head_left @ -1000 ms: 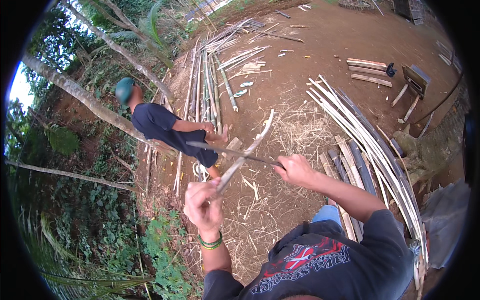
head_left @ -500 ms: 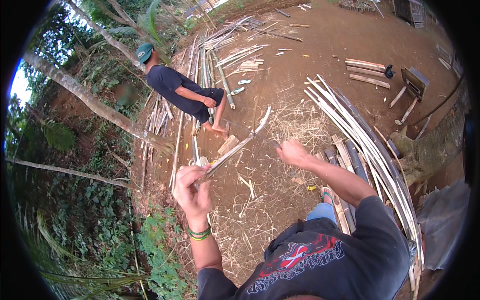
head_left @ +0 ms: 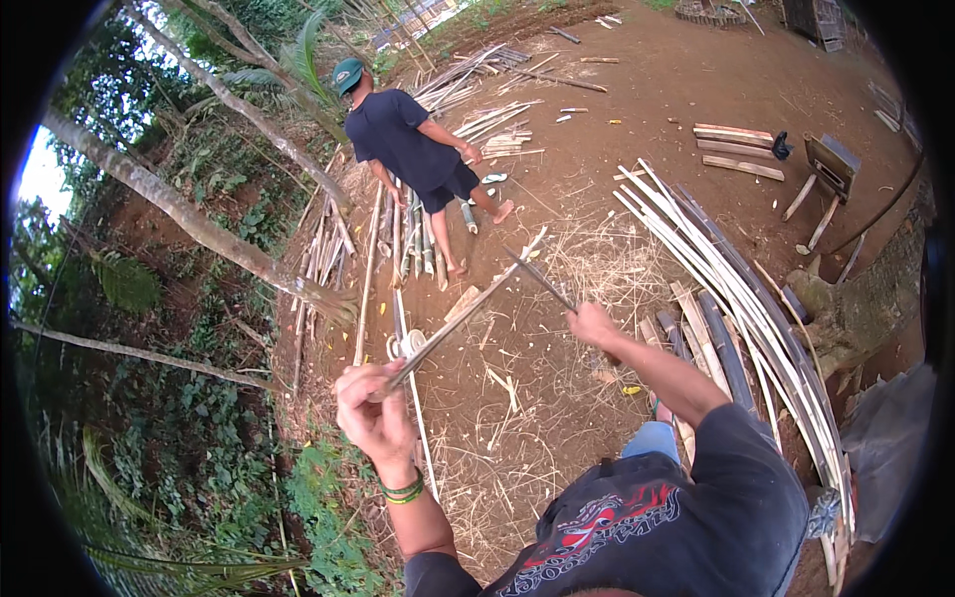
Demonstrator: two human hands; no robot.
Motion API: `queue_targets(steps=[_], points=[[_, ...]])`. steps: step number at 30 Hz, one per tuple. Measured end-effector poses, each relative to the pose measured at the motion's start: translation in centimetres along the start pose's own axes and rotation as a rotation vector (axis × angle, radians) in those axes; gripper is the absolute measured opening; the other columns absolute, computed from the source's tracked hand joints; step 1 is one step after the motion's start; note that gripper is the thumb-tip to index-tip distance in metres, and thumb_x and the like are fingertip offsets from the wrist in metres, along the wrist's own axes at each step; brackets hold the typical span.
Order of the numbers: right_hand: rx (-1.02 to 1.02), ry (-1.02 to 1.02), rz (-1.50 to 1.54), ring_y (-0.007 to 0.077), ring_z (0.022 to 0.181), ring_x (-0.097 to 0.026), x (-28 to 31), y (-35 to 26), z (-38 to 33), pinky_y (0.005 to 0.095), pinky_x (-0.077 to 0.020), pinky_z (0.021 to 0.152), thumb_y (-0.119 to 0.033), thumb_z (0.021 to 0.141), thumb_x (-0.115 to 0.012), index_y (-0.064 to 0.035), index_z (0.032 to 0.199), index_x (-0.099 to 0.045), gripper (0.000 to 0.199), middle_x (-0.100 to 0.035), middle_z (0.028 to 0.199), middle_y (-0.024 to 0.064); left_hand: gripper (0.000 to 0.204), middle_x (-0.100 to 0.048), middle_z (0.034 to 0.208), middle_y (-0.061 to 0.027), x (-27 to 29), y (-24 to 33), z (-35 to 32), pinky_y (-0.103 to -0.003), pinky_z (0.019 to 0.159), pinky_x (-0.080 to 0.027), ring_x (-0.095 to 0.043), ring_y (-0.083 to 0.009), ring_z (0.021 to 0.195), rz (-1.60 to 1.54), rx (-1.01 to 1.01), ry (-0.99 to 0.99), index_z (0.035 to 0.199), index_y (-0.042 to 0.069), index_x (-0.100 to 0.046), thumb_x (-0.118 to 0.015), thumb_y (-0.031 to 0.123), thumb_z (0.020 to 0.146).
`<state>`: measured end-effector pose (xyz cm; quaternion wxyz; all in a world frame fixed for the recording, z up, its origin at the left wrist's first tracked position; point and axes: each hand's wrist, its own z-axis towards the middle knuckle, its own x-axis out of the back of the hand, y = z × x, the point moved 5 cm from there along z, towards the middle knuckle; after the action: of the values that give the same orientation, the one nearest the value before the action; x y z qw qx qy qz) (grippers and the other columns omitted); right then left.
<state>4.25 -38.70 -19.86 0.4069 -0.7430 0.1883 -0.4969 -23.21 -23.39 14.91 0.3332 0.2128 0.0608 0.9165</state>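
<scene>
My left hand point(head_left: 374, 408), with green and yellow bands at its wrist, is closed around the near end of a long, thin bamboo strip point(head_left: 466, 312). The strip slants up and away to the right, its far end pale. In my right hand point(head_left: 595, 326) is a long-bladed knife point(head_left: 543, 283), gripped by its handle. Its dark blade points up and left, and its tip overlaps the far part of the strip; whether they touch I cannot tell. Shavings point(head_left: 597, 249) litter the brown ground beyond and beneath my hands.
A person point(head_left: 413, 149) in a dark shirt and green cap stands barefoot ahead, beside bamboo poles point(head_left: 398, 239). Long pale strips point(head_left: 731, 279) lie at my right. Wooden beams point(head_left: 738, 149) lie farther back near a small stand point(head_left: 831, 164). Trees and a leafy slope border the left.
The knife has swung so its blade now shows across the strip's far end. My left hand still grips the strip. The other person has stepped to the right and turned away.
</scene>
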Motion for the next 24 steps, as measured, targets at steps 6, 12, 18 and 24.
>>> queue_targets(steps=[6, 12, 18, 24], points=[[0.213, 0.065, 0.268, 0.0330, 0.059, -0.065, 2.6, -9.3, -8.8, 0.0471, -0.0489, 0.060, -0.034, 0.101, -0.049, 0.0067, 0.089, -0.068, 0.047, -0.060, 0.060, 0.0212, 0.026, -0.057, 0.094, -0.0124, -0.6, -0.7, 0.4, -0.031, 0.074, -0.053, -0.059, -0.0201, 0.085, 0.038, 0.021, 0.160, 0.103, 0.002, -0.048, -0.068, 0.015, 0.094], [0.537, 0.000, 0.461, 0.0303, 0.057, -0.065, 10.3, -19.0, -20.0, 0.0407, -0.0474, 0.052, -0.026, 0.101, -0.049, 0.0053, 0.093, -0.068, 0.037, -0.058, 0.058, 0.0188, 0.023, -0.064, 0.087, -0.0131, -2.2, 1.3, 1.1, -0.032, 0.064, -0.054, -0.066, -0.0236, 0.072, 0.012, -0.088, 0.209, 0.098, -0.001, -0.059, -0.076, 0.004, 0.083], [0.967, 0.162, 0.370, 0.0335, 0.061, -0.066, 13.7, -23.6, -27.2, 0.0417, -0.0516, 0.052, -0.023, 0.094, -0.063, -0.0003, 0.105, -0.064, 0.025, -0.065, 0.075, 0.0153, 0.023, -0.066, 0.088, -0.0147, -3.2, 2.5, -0.2, -0.034, 0.067, -0.051, -0.064, -0.0244, 0.074, 0.168, -0.087, 0.106, 0.099, -0.001, -0.055, -0.072, -0.001, 0.084], [0.911, 0.233, 0.211, 0.0328, 0.061, -0.066, 13.3, -23.5, -28.6, 0.0419, -0.0505, 0.050, -0.025, 0.093, -0.065, -0.0013, 0.104, -0.063, 0.027, -0.064, 0.074, 0.0139, 0.023, -0.067, 0.084, -0.0167, -3.7, 3.5, -1.0, -0.034, 0.068, -0.053, -0.067, -0.0252, 0.073, 0.189, -0.090, 0.109, 0.096, -0.002, -0.055, -0.073, 0.000, 0.082]])
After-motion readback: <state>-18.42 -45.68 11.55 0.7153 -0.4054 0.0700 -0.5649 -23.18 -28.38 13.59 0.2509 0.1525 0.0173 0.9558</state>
